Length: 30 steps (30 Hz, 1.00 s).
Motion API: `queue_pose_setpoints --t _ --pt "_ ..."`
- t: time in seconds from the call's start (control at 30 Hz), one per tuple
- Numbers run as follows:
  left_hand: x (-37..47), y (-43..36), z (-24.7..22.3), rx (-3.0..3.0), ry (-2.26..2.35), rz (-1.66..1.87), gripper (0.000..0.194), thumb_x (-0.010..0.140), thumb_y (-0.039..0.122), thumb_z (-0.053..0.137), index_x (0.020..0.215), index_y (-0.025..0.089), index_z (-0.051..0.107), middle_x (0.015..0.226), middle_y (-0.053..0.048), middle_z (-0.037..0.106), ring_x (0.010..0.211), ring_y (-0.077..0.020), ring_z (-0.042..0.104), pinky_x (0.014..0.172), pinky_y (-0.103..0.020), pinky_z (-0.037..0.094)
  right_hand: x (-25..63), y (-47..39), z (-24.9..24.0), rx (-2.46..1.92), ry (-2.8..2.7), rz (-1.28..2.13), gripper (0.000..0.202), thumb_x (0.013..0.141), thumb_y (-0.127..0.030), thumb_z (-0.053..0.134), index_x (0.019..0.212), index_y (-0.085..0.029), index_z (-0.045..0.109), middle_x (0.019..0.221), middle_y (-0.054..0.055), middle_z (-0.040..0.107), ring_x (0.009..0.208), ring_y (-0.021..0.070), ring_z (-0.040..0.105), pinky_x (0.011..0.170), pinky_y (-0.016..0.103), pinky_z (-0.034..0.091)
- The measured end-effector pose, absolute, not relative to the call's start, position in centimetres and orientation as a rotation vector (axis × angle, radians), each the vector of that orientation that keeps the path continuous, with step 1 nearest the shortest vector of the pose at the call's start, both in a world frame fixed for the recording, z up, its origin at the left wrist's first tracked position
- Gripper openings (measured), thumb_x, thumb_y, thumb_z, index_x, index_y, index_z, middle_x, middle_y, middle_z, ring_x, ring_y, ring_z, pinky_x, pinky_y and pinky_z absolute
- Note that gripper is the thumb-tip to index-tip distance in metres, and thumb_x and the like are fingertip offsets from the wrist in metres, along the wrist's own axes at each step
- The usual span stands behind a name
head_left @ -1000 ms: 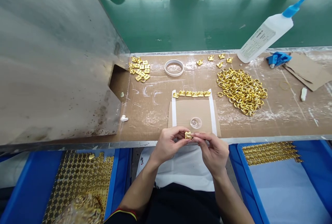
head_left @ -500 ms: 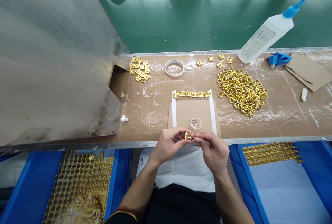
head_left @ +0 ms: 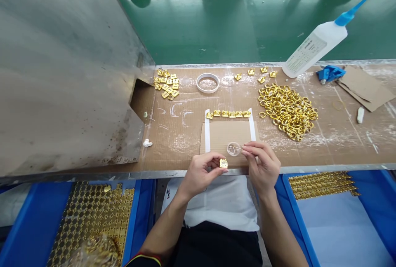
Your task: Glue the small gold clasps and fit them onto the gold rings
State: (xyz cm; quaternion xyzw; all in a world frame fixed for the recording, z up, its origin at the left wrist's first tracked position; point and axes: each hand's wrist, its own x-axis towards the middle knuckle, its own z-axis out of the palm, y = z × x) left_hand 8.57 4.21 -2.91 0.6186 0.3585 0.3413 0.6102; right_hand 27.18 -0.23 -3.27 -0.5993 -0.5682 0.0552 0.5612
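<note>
My left hand pinches a small square gold metal piece between thumb and fingers, just above the table's front edge. In my right hand is a thin stick, whose tip reaches into a small clear round dish. Some clear stuff shows in the dish, but its kind is too small to tell. The dish rests on a cardboard sheet with white tape down both sides. Along the sheet's far edge stands a row of several gold pieces.
A heap of gold rings lies right, near a white bottle with a blue nozzle. Gold squares and a tape roll lie left, beside a metal housing. Blue trays with gold parts flank my lap.
My right hand has moved right and slightly up, taking the stick from the gold piece to the clear dish. My left hand keeps its hold in nearly the same place.
</note>
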Motion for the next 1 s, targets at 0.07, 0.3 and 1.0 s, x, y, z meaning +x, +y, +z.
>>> queue_pose_setpoints --t 0.07,0.3,1.0 --pt "8.6 4.2 -2.9 1.435 0.831 0.778 0.015 0.080 0.021 0.080 0.092 0.015 0.073 0.075 -0.002 0.072 0.065 -0.0125 0.069 0.062 -0.019 0.057 27.2 0.3 -3.2 -1.420 -1.409 0.112 0.013 0.097 -0.017 0.067 0.093 -0.026 0.077 0.090 0.004 0.071 0.081 0.0200 0.071 0.071 0.032 0.061" --pt "8.6 4.2 -3.0 1.429 0.852 0.763 0.016 0.080 0.022 0.081 0.092 0.015 0.073 0.075 -0.002 0.072 0.064 -0.0121 0.068 0.062 -0.018 0.056 27.2 0.5 -2.6 -1.487 -1.530 0.163 0.015 0.097 -0.017 0.066 0.094 -0.025 0.078 0.090 0.004 0.068 0.076 0.0176 0.068 0.065 0.027 0.058" --pt "8.8 4.0 -3.1 1.387 0.879 0.710 0.023 0.083 0.027 0.077 0.101 0.013 0.076 0.075 -0.004 0.070 0.065 -0.0140 0.065 0.062 -0.023 0.057 26.8 -0.2 -3.4 -1.489 -1.061 0.500 0.024 0.097 -0.037 0.064 0.081 -0.022 0.074 0.081 0.005 0.077 0.074 0.0213 0.073 0.070 0.033 0.059"
